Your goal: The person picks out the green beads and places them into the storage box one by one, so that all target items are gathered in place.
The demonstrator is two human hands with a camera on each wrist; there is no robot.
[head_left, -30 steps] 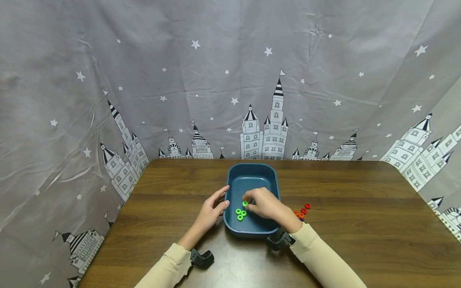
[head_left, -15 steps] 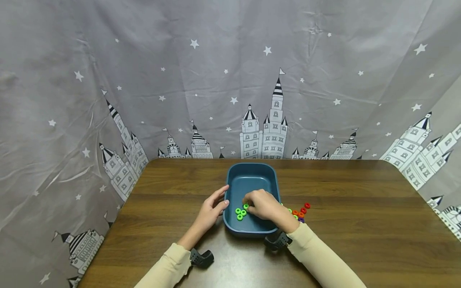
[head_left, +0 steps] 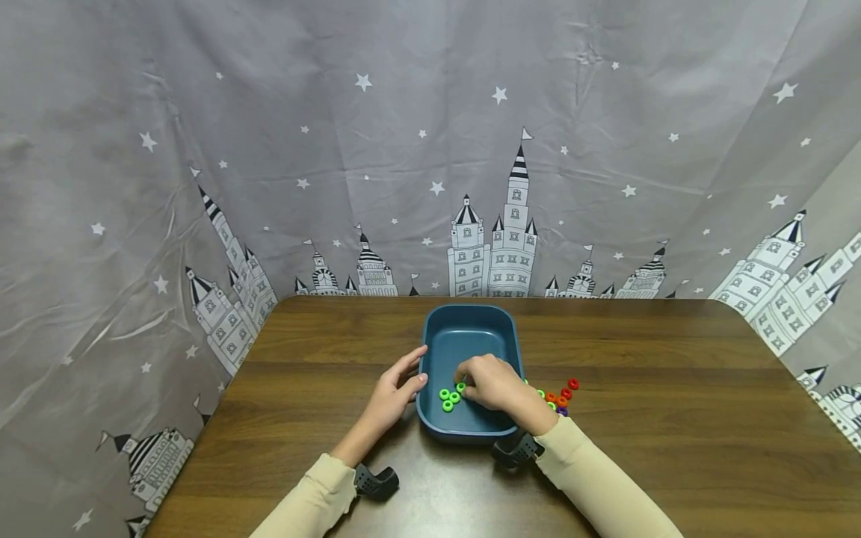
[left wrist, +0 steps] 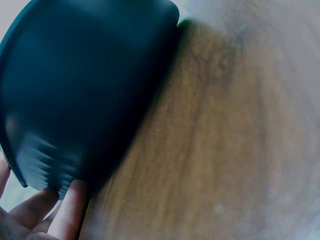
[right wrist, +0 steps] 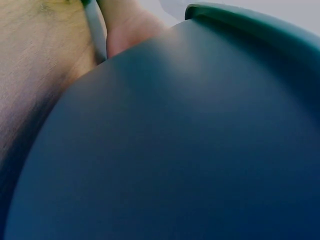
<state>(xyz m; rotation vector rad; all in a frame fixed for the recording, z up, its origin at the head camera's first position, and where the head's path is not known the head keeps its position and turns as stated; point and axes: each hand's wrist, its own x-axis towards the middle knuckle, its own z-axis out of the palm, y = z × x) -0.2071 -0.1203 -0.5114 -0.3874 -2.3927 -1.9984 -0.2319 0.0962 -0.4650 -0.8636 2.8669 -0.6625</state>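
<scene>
A dark blue rectangular tray [head_left: 471, 317] stands on the table. Against its left side rests my left hand [head_left: 397, 387], fingers stretched toward the rim and thumb near it; in the left wrist view, the fingertips [left wrist: 70, 205] touch the ribbed outer wall. My right hand [head_left: 494, 382] reaches down into the tray, its curled fingers and thumb at a green ring-shaped bead [head_left: 460, 387], which they appear to pinch. Just left of it lie three more green beads [head_left: 448, 406] on the tray floor. The tray wall [right wrist: 165, 140] hides the right fingers from the right wrist view.
Right of the tray, partly behind the right forearm, is a loose group of beads: red [head_left: 573, 384], orange [head_left: 562, 402], green [head_left: 551, 406] and purple [head_left: 562, 412]. The brown wooden table [head_left: 673, 418] ends at a grey castle-print curtain [head_left: 403, 149].
My right hand has lowered its green bead slightly toward the other three and shifted a little right. More loose beads show beside the forearm. My left hand stays at the tray.
</scene>
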